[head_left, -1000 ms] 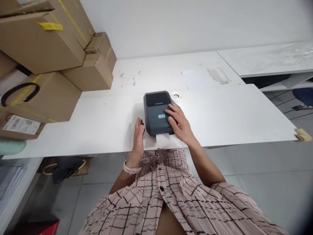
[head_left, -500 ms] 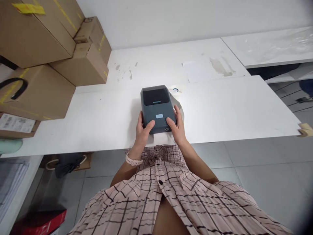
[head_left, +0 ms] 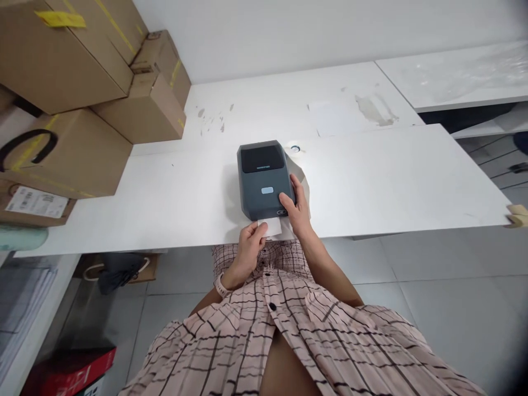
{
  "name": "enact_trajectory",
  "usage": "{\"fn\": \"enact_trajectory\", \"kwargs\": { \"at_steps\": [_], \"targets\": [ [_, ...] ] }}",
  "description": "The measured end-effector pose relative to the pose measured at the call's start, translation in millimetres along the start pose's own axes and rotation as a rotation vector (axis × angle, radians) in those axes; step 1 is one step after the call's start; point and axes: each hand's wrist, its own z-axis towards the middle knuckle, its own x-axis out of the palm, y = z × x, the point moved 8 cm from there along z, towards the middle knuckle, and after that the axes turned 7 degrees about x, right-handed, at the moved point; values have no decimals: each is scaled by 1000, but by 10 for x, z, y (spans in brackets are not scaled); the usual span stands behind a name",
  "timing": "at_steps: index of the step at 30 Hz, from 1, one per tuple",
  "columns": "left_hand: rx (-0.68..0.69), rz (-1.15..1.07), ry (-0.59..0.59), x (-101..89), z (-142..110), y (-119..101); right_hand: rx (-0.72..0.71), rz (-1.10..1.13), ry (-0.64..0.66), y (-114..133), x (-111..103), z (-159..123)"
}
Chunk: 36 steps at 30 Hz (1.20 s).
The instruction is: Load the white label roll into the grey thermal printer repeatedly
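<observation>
A dark blue-grey label printer (head_left: 264, 179) with a black window and a light button rests near the front edge of the white table. From its near side sticks out a white paper label (head_left: 273, 226). My left hand (head_left: 249, 245) pinches the left end of that label between thumb and fingers. Around the printer's front right corner my right hand (head_left: 297, 209) is wrapped, thumb on top and fingers along the side. Pale crumpled paper (head_left: 302, 174) shows beside and below the printer, partly hidden by my right hand.
Cardboard boxes (head_left: 91, 146) are stacked at the left of the table (head_left: 371, 181). Behind the printer lies a small roll of tape (head_left: 296, 148). A green cylinder (head_left: 22, 237) sits at the front left edge. Clear plastic (head_left: 474, 74) covers the surface at back right.
My left hand has let go of the printer's left side, moved down toward me and taken hold of the paper label. My right hand stays on the printer.
</observation>
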Motion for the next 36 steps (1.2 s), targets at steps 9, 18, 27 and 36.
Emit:
{"fn": "enact_trajectory", "kwargs": {
  "at_steps": [9, 18, 27, 36],
  "targets": [
    [97, 269, 49, -163, 7, 52, -561, -542, -216, 643, 52, -297],
    [447, 277, -471, -792, 36, -301, -730, -906, -139, 1016, 365, -451],
    [488, 233, -320, -414, 202, -380, -728, -782, -87, 836, 361, -463],
    [552, 185, -226, -332, 182, -473, -299, -286, -89, 410, 1, -443]
  ]
}}
